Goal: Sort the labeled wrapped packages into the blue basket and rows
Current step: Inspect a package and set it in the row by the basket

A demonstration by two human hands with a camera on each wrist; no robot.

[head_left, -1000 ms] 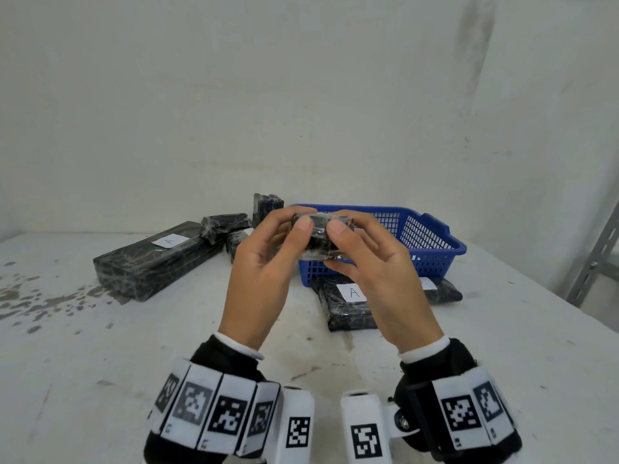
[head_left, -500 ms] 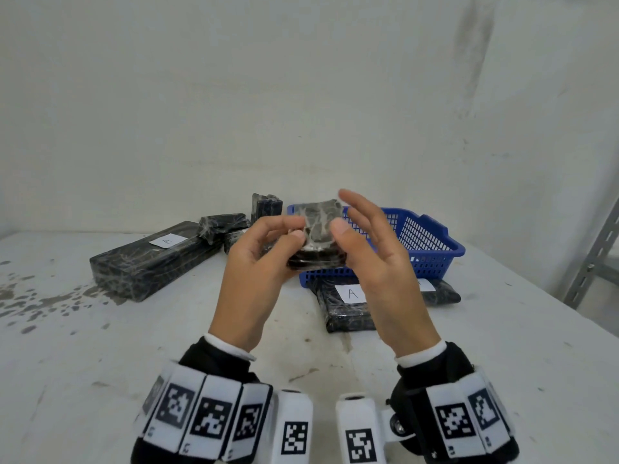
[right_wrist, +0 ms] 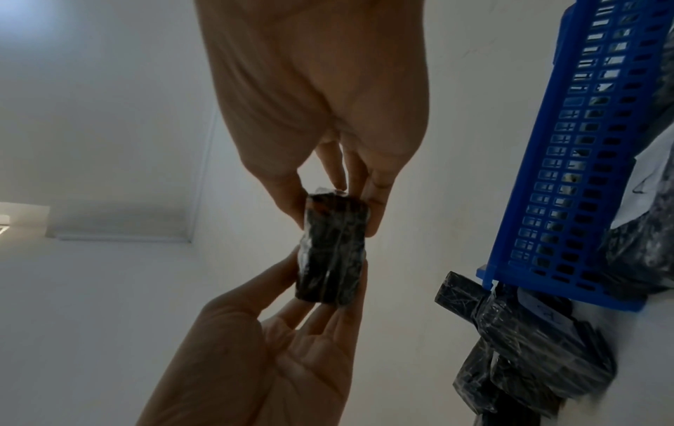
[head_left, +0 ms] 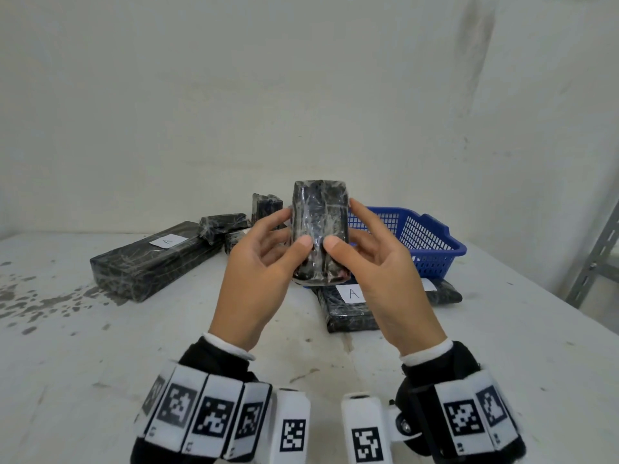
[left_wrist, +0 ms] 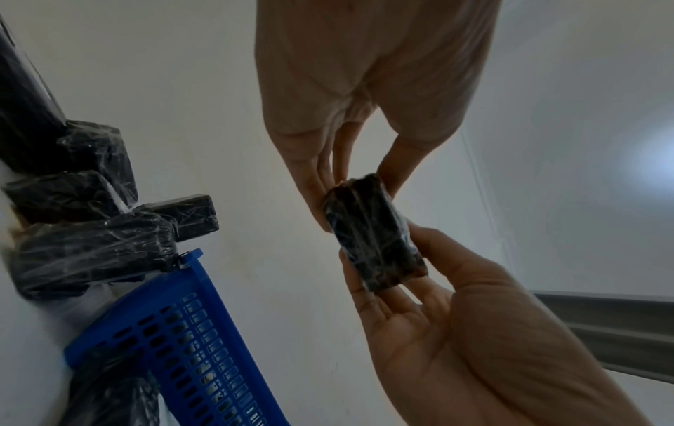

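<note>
Both hands hold one small wrapped package up in front of the blue basket

The left hand and right hand pinch the small black block wrapped in clear film upright before the blue plastic mesh basket; likely light, stiff, slick, so grip its sides.

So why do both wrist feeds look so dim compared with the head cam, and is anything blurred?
Head view: evenly lit and sharp; plastic wrap on the held package shows glare, wide-angle bending at the edges. Left wrist view: backlit by the pale wall, so the left hand is shadowed; the blue basket is smeared. Right wrist view: likewise backlit, the right hand dark.
</note>
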